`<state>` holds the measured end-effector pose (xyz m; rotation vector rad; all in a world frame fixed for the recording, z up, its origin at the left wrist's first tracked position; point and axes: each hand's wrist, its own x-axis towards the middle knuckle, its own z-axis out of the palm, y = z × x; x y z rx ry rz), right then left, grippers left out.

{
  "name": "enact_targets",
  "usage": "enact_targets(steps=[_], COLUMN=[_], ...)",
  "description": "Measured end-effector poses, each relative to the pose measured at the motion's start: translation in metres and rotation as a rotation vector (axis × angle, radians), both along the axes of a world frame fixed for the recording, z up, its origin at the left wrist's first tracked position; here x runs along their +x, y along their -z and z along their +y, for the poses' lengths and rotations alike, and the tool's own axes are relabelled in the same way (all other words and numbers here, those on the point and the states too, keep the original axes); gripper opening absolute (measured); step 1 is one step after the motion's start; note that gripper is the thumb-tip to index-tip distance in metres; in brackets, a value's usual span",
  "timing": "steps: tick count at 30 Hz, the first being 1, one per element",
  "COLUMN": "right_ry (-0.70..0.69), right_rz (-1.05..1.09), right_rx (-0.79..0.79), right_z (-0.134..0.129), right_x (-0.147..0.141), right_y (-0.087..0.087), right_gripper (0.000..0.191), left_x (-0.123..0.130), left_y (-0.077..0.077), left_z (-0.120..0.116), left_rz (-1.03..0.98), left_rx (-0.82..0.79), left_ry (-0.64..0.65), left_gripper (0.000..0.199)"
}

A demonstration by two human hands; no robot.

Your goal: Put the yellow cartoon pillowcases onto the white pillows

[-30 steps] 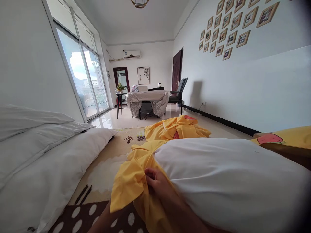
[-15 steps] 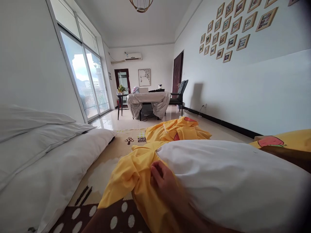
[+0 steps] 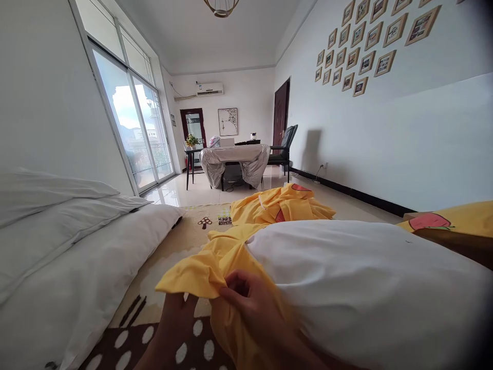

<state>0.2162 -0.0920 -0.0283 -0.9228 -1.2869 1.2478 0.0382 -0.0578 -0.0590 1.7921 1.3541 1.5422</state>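
A white pillow (image 3: 365, 277) lies at the right, its left end inside the opening of a yellow cloth cover (image 3: 231, 246). My right hand (image 3: 250, 298) is closed on the cover's edge, thumb and fingers pinching the fabric just left of the pillow. My left hand (image 3: 179, 306) is under the cover's left flap; its fingertips are hidden by the cloth, so its grip cannot be made out.
White pillows (image 3: 92, 262) are stacked at the left. Behind the cover lies a crumpled yellow cloth (image 3: 283, 204). Another yellow piece (image 3: 454, 221) sits at the right edge. All rest near a patterned blanket (image 3: 154, 288). Farther back stand a covered table (image 3: 234, 154) and a chair (image 3: 284, 149).
My left hand has risen under the cover's left flap, which is now lifted and bunched. My right hand has moved down and slightly left along the cloth.
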Motion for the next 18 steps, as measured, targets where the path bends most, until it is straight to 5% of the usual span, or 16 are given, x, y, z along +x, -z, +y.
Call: enact_targets(steps=[8, 14, 18], right_ry=[-0.055, 0.080, 0.125], right_rz=[0.015, -0.155, -0.248], right_rx=[-0.004, 0.041, 0.034], right_z=[-0.004, -0.009, -0.010], right_x=[-0.001, 0.000, 0.001], right_y=[0.001, -0.003, -0.003], right_gripper=[0.028, 0.034, 0.035], left_x=[0.019, 0.010, 0.007], left_y=[-0.040, -0.027, -0.026], left_z=[-0.013, 0.001, 0.007], left_rz=[0.173, -0.021, 0.107], left_rx=[-0.186, -0.317, -0.292], left_ry=[0.458, 0.500, 0.608], left_gripper=[0.031, 0.038, 0.040])
